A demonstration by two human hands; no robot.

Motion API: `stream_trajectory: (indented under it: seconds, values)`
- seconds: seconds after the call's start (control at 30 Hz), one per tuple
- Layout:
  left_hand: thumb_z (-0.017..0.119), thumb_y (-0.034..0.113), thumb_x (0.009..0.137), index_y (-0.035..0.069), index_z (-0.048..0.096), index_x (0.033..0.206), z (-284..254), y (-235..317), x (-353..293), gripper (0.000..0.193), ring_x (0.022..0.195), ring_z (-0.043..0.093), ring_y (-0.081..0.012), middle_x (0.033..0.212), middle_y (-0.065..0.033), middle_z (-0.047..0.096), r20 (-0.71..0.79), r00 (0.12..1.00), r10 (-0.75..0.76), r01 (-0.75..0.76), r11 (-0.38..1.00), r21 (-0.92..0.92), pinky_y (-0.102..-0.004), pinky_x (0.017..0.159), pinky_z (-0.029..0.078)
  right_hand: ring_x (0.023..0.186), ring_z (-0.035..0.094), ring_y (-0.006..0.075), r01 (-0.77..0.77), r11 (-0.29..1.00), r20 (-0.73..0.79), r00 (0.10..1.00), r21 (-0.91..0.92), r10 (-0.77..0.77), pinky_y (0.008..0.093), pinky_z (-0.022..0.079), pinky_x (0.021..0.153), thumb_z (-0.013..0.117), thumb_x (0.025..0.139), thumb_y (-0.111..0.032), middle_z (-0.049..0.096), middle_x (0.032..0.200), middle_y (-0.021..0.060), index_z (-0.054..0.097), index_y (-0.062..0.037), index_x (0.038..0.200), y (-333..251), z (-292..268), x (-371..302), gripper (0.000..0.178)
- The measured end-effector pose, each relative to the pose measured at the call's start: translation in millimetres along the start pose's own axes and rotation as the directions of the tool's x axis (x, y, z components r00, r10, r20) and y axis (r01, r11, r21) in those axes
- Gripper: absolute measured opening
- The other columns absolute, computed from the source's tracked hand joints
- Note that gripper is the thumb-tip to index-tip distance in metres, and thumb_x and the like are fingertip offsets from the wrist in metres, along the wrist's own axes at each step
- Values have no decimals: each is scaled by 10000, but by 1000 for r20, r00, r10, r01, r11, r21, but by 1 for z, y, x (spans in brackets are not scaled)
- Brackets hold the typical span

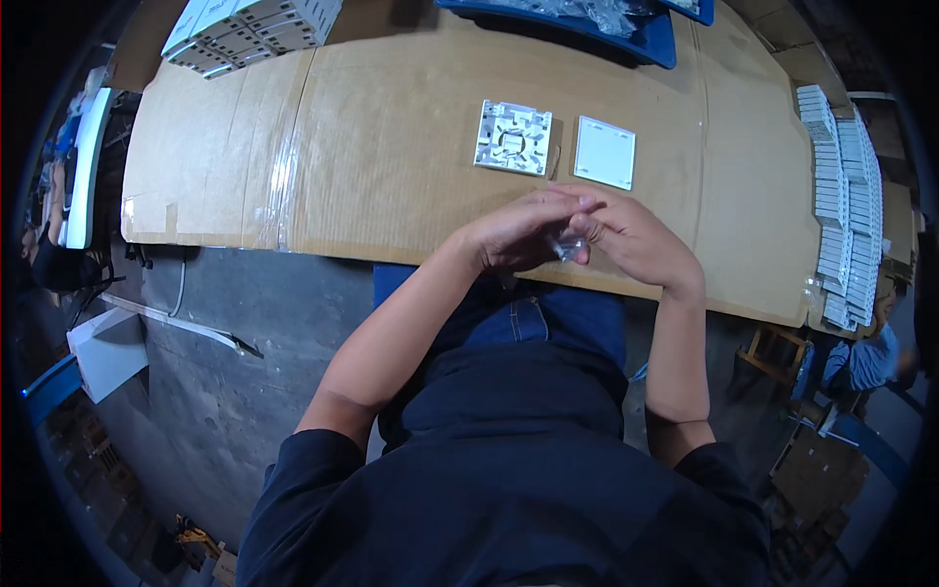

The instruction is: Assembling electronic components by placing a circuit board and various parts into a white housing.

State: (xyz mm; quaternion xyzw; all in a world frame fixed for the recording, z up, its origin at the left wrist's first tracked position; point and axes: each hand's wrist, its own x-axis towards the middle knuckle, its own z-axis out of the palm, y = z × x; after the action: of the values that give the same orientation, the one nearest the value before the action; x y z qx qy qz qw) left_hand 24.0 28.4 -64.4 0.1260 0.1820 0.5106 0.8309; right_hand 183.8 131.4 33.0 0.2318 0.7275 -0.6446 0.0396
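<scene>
My left hand (521, 231) and my right hand (638, 238) meet above the near edge of the table, fingers bent toward each other and partly overlapping. Between them shows a small clear, crinkled plastic piece (567, 247), perhaps a little bag; what it contains is too small to tell. Both hands look closed around it, though some fingertips are hidden. Just beyond them lies a square white frame (514, 138) with a round opening and slots, its detailed side up. A flat white square plate (604, 153) lies to its right, not touching it.
Cardboard (391, 157) covers the table. White boxed units are stacked (252, 37) at the far left. A blue tray (646, 44) with clear plastic bags stands at the far middle. Stacked white pieces (849, 205) line the right edge. Another person (871, 357) is at the far right.
</scene>
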Motion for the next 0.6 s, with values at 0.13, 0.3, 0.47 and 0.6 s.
stream_trajectory:
  seconds: [0.13, 0.3, 0.47, 0.6]
  values:
    - [599, 353, 1083, -1, 627, 1195, -3, 0, 6, 373, 871, 725, -205, 1028, -118, 712, 27, 1000, 9, -9, 1000, 23, -331, 811, 586, 901, 669, 153, 87, 984, 57, 995, -156, -79, 310, 549, 807, 583, 1094, -242, 635, 1399, 137, 718, 91, 1018, 6, -14, -2, 368]
    - [472, 488, 1113, 9, 632, 1195, 27, 10, 4, 511, 828, 701, -183, 1010, -122, 727, -148, 987, -60, 59, 998, -10, -302, 757, 544, 1005, 697, 179, 41, 994, -55, 997, -105, -47, 305, 541, 885, 657, 1048, -219, 672, 1362, 181, 757, 39, 1003, -9, -50, -5, 280]
    - [341, 499, 1146, -34, 629, 1348, 13, 8, 6, 639, 819, 660, -139, 1013, -80, 752, -42, 995, -91, 97, 975, 199, -270, 795, 535, 971, 681, 142, 62, 987, -384, 916, -151, -116, 305, 539, 882, 667, 1024, -144, 763, 1177, 118, 759, 24, 1047, -10, -120, 26, 193]
    - [352, 490, 1147, -23, 622, 1367, 17, 11, 6, 620, 847, 634, -129, 1045, -76, 732, -51, 994, -98, 108, 958, 265, -268, 839, 524, 938, 704, 146, 43, 924, -646, 702, -381, -299, 315, 551, 830, 687, 1003, -139, 790, 1045, 90, 753, 16, 1073, 6, -202, 69, 183]
